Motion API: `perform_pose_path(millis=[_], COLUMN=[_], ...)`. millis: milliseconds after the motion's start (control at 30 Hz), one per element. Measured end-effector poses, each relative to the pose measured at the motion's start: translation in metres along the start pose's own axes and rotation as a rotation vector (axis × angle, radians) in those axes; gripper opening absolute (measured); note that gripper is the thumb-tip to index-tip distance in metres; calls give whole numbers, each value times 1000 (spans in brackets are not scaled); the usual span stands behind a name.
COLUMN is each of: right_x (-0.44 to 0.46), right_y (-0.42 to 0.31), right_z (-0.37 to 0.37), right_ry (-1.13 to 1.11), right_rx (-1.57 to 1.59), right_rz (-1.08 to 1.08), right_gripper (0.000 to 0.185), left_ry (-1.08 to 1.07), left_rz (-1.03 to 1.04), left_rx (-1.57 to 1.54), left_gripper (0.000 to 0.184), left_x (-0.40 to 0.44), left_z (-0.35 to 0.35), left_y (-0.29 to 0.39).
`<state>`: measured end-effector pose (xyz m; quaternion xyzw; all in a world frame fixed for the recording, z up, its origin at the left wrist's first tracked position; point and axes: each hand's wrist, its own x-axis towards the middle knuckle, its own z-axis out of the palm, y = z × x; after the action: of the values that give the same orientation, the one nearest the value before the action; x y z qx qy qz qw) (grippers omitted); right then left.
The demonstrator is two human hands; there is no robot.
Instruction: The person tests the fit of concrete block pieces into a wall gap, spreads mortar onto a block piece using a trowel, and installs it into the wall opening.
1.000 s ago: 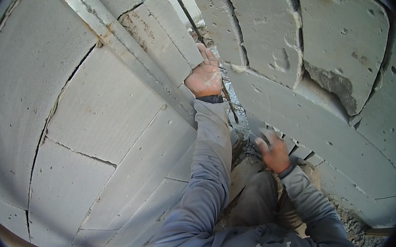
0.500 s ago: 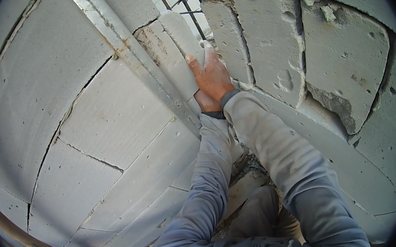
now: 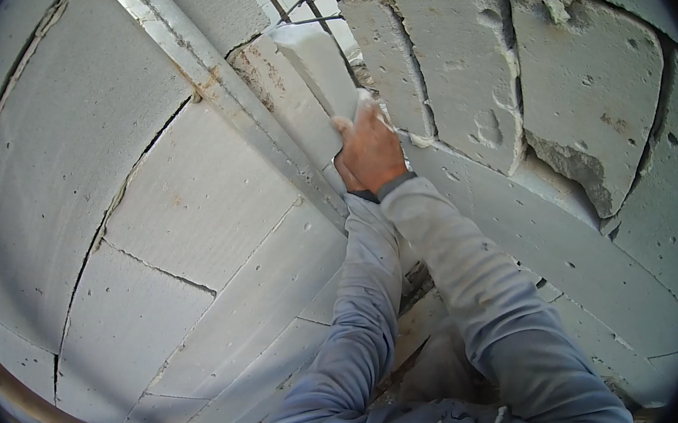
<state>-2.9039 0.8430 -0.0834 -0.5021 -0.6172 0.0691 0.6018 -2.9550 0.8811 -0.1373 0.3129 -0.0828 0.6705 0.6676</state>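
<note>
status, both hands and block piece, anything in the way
Right hand at near end of block piece; left hand mostly hidden beneath right. Grips unclear. Rebar close by piece's far end.

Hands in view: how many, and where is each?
2: the right hand by the lower end of the narrow block, the left hand beneath the right, mostly hidden.

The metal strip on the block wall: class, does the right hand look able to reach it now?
Probably yes: the right hand, at the narrow block, is close by, and nothing visible bars the metal strip.
</note>
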Motion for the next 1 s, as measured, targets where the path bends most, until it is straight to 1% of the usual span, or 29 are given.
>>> perform_pose_path(millis=[67,100,167,200,233,300,333,433,467,533,600,667,700,733,767,800,833,933,1000], right_x=[-15,-18,-17,-19,-22,-33,-40,-59,-66,-74,-80,-81,-81,-81,-82,-88,-93,-94,-95], right_y=[4,5,6,6,6,6,7,19,30,28,36,38,31,25,26,33,34,17,5], right_z=[-7,-10,-17,-17,-17,-20,-25,-45,-47,-62,-73,-83,-90,-96,-98,-101,-102,-111,-126], right_ry=[78,81,-47,-8,-16,69,65,45,75,40,11,-28,-94,-156,-165,-261,-355,-322,-385], right_rx=[-52,-67,-96,-86,-86,-65,-59,18,13,156,171,187,206,226,224,166,105,196,250], right_rz=[-49,-51,-39,-56,-58,-67,-56,-106,-193,-173,-204,-239,-141,-42,-43,39,120,72,316], right_gripper=[52,52,52,53,53,57,57,58,57,55,57,58,61,64,64,65,65,62,55], left_ry=[17,32,53,63,73,104,117,167,186,214,248,270,291,194,279,372,419,501,607], left_rz=[-2,-5,-10,-8,-12,-20,-29,-52,-54,-65,-69,-77,-71,-60,-148,-228,-233,-290,-375], left_rx=[6,7,15,22,30,62,84,133,144,161,175,148,139,233,143,46,73,98,171], left_gripper=[50,50,51,51,52,53,53,54,55,56,57,52,52,50,49,48,50,52,53], left_x=[-3,-4,-9,-11,-14,-20,-27,-45,-50,-60,-69,-78,-89,-102,-102,-103,-109,-128,-144], left_z=[3,5,10,13,15,20,23,31,33,38,40,30,14,-6,-9,-11,-9,14,29], left_y=[-1,-1,-5,-6,-8,-11,-14,-20,-20,-21,-20,-22,-24,-25,-24,-22,-20,-7,2])
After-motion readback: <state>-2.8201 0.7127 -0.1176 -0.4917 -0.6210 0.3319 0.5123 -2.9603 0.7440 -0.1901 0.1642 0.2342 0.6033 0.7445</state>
